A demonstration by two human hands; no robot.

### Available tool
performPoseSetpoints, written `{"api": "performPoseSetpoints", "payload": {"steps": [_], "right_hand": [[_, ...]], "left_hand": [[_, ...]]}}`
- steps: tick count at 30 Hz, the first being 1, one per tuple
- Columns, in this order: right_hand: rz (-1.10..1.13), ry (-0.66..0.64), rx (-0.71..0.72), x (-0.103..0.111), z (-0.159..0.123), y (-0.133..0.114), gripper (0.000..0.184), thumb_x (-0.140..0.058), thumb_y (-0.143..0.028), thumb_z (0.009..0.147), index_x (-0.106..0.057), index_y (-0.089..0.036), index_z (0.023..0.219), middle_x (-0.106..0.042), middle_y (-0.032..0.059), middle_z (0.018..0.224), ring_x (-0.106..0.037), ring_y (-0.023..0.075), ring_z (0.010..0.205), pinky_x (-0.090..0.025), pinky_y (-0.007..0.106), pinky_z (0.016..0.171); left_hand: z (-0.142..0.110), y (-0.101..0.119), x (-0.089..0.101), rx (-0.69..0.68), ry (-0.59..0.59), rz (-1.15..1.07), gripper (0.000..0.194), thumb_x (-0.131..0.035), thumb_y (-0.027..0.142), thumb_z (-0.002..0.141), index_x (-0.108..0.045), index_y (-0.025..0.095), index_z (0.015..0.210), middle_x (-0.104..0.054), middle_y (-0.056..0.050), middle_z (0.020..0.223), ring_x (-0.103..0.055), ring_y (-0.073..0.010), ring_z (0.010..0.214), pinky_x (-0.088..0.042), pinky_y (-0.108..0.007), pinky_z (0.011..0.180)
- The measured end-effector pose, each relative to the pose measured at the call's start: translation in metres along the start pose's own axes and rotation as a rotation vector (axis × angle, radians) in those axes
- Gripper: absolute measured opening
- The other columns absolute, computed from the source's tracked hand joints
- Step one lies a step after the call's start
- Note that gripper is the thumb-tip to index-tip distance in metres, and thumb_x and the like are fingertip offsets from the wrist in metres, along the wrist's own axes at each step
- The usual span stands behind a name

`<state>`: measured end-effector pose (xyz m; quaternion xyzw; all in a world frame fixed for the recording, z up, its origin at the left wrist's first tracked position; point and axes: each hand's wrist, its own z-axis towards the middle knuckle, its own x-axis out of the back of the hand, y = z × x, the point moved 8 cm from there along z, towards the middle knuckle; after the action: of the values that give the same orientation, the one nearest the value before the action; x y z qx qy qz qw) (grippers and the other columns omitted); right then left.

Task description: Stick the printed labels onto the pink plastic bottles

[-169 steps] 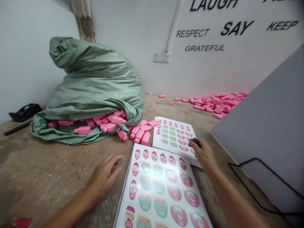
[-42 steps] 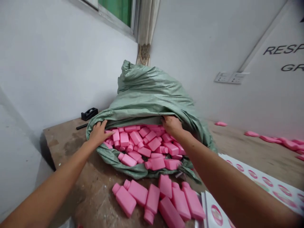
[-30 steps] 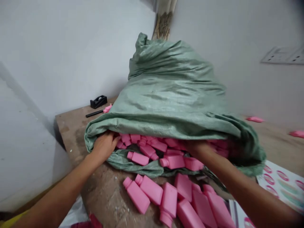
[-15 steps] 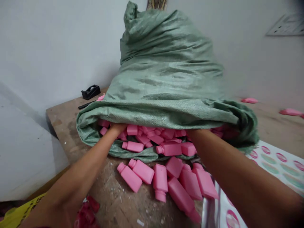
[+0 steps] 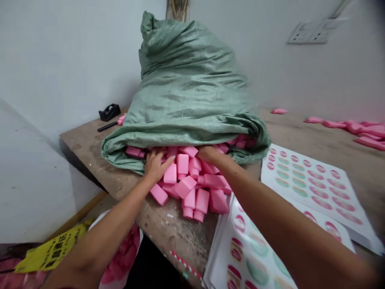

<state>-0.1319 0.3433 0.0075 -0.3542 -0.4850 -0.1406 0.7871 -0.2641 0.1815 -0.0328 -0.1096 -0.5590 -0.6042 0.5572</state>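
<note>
A large green woven sack (image 5: 186,92) lies on the table with its mouth toward me. Pink plastic bottles (image 5: 185,187) spill out of it in a heap onto the tabletop. My left hand (image 5: 155,165) rests against the bottles at the left of the sack mouth, thumb apart from the fingers and nothing gripped. Into the opening, under the folded rim, reaches my right hand (image 5: 207,152); its fingers are hidden by sack and bottles.
Sheets of round and oval stickers (image 5: 313,180) lie on the right of the wooden table (image 5: 180,237). More pink bottles (image 5: 357,127) lie behind them. A black tape dispenser (image 5: 110,112) stands at back left. Below the table edge are a white container of pink items and a yellow bag (image 5: 54,249).
Both hands have come back toward me from deeper in the sack, and the left one now shows. More bottles are heaped before the mouth. The view has shifted, showing more sticker sheets.
</note>
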Motion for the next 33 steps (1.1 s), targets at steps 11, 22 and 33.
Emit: {"api": "performPoseSetpoints", "payload": {"steps": [11, 22, 33], "right_hand": [[-0.274, -0.153, 0.087, 0.036, -0.063, -0.032, 0.030, -0.050, -0.019, 0.095, -0.071, -0.021, 0.116, -0.073, 0.0109, 0.115, -0.067, 0.0260, 0.104, -0.050, 0.038, 0.091], [0.128, 0.067, -0.279, 0.115, -0.287, 0.003, 0.035, -0.045, -0.036, 0.096, -0.060, -0.023, 0.124, -0.073, 0.0052, 0.085, -0.066, 0.0193, 0.068, -0.049, 0.030, 0.062], [0.532, 0.152, -0.587, 0.105, -0.405, 0.002, 0.033, -0.059, -0.048, 0.089, -0.059, -0.027, 0.113, -0.070, 0.0044, 0.092, -0.067, 0.0195, 0.081, -0.056, 0.030, 0.073]], "left_hand": [[-0.056, 0.041, 0.051, -0.115, 0.147, 0.031, 0.038, -0.047, 0.036, 0.096, -0.061, 0.017, 0.125, -0.065, -0.013, 0.124, -0.055, -0.0255, 0.118, -0.038, -0.042, 0.107], [-0.196, 0.080, 0.012, -0.538, -0.334, 0.203, 0.030, -0.056, 0.022, 0.090, -0.066, 0.020, 0.118, -0.052, -0.016, 0.141, -0.050, -0.0332, 0.123, -0.046, -0.051, 0.101], [-0.211, 0.150, 0.002, 0.095, -0.858, -0.645, 0.032, -0.072, 0.033, 0.074, -0.057, 0.022, 0.101, -0.067, -0.007, 0.101, -0.065, -0.0205, 0.086, -0.052, -0.032, 0.073]]}}
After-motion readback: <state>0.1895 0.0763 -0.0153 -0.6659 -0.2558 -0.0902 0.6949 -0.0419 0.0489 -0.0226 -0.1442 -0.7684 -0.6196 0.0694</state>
